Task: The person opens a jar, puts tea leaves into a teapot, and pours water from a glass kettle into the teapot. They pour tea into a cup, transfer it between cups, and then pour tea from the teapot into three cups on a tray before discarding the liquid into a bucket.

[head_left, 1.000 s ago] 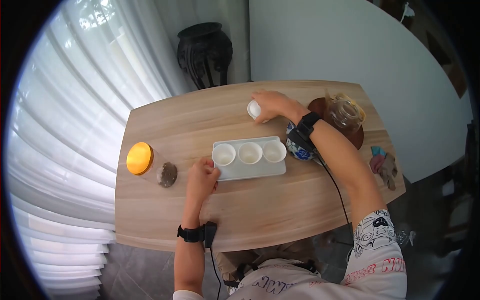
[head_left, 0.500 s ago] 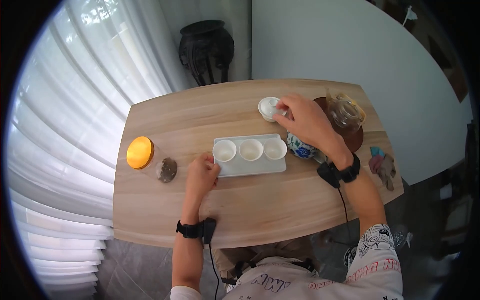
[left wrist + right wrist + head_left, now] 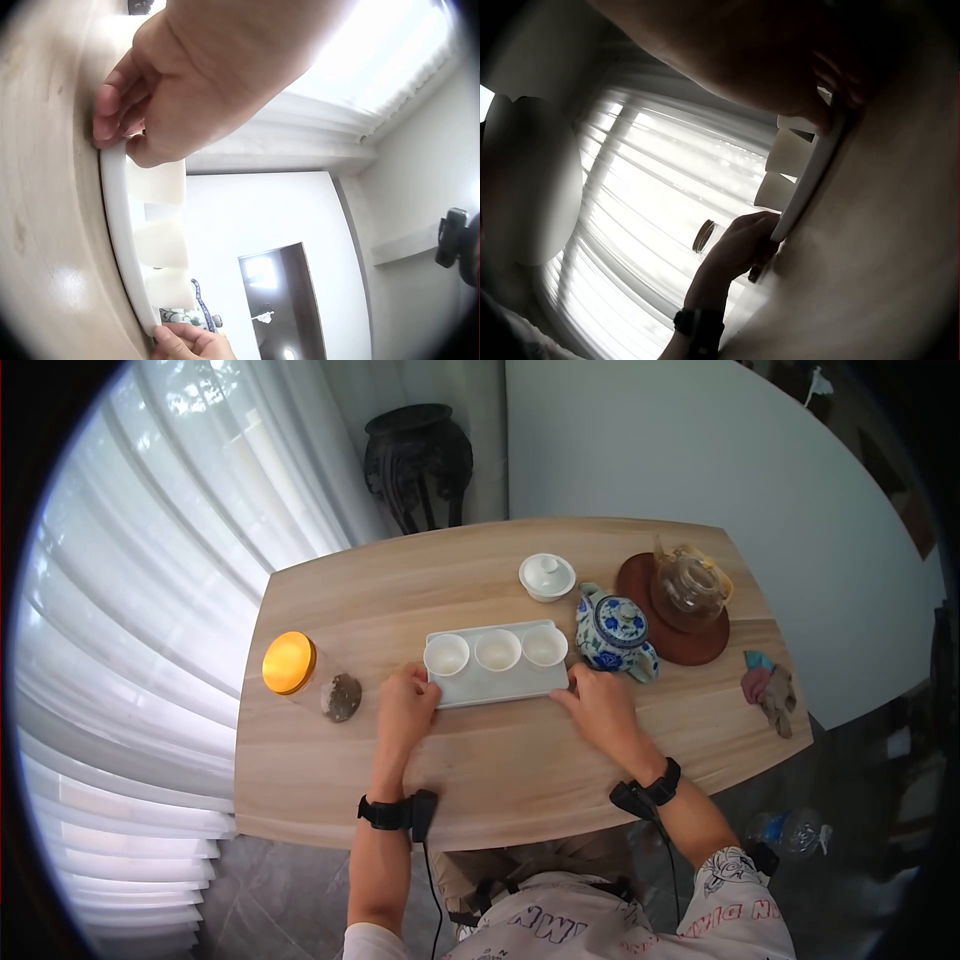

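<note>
A white rectangular tray (image 3: pixel 490 690) lies on the wooden table, bearing three small white cups (image 3: pixel 498 651) in a row along its far side. My left hand (image 3: pixel 405 707) pinches the tray's left end; the left wrist view has the thumb above the rim and the fingers curled at its edge. At the opposite end my right hand (image 3: pixel 603 712) holds the tray's near right corner, its thumb (image 3: pixel 169 341) against the rim. Just beyond that hand stands a blue-and-white floral teapot (image 3: pixel 612 628). A white lidded bowl (image 3: pixel 547 576) sits behind the tray.
A glass teapot (image 3: pixel 690 592) stands on a round brown board (image 3: pixel 698 650) at the back right. To the left lies a clear jar with a yellow lid (image 3: pixel 288 662) and dark contents (image 3: pixel 342 698). A crumpled cloth (image 3: pixel 772 700) lies near the right edge.
My right hand has let go of the white lidded bowl, come back toward me and taken hold of the tray's right end. The left hand has stayed at the left end.
</note>
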Demonstrator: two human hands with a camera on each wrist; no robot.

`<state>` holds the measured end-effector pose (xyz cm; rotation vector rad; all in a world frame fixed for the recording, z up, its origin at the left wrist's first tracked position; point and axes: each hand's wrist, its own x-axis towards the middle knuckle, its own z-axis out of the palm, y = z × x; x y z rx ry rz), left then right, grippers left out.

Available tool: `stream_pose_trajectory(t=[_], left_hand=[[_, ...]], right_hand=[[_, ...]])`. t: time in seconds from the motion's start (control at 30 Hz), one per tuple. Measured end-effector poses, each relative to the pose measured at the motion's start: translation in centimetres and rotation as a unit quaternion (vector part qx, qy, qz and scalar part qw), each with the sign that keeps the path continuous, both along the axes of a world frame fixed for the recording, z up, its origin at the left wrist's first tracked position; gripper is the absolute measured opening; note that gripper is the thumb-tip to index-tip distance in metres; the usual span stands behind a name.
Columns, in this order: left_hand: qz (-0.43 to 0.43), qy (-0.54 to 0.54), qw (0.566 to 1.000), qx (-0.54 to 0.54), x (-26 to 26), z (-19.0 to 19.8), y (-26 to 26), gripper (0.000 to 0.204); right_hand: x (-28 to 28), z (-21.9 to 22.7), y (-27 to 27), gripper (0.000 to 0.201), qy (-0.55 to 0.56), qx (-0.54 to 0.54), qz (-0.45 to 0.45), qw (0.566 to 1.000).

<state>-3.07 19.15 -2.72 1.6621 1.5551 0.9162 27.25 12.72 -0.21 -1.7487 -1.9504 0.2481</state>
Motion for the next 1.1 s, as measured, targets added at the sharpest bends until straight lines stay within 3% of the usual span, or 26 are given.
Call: stream_pose_trajectory(t=[0.1, 0.2, 0.3, 0.67, 0.77, 0.9, 1.1], left_hand=[[0.005, 0.035, 0.998, 0.046, -0.1, -0.2, 0.4, 0.018], [0.048, 0.048, 0.998, 0.009, 0.4, 0.8, 0.2, 0.019], [0.036, 0.063, 0.994, 0.077, 0.0, -0.5, 0.8, 0.018], [0.069, 0.088, 0.988, 0.108, 0.3, 0.1, 0.8, 0.023], [0.100, 0.077, 0.986, 0.109, 0.3, 1.2, 0.2, 0.020], [0.148, 0.055, 0.978, 0.133, 0.5, 2.5, 0.0, 0.017], [0.143, 0.040, 0.978, 0.144, -0.2, 2.3, 0.2, 0.019]], right_hand=[[-0.6, 0.0, 0.8, 0.036, 0.005, 0.002, -0.006, 1.000], [-0.9, -0.1, 1.6, 0.036, -0.001, 0.002, -0.013, 1.000], [-1.3, -0.1, 2.1, 0.035, 0.001, 0.002, -0.020, 1.000], [-1.3, -0.4, 2.0, 0.035, 0.069, -0.003, -0.022, 0.997], [-1.0, 0.4, 0.8, 0.031, 0.030, -0.002, -0.016, 0.999], [-0.8, 2.9, -0.2, 0.025, 0.112, -0.035, 0.029, 0.993], [-0.5, 2.8, 0.0, 0.022, 0.145, -0.004, 0.036, 0.989]])
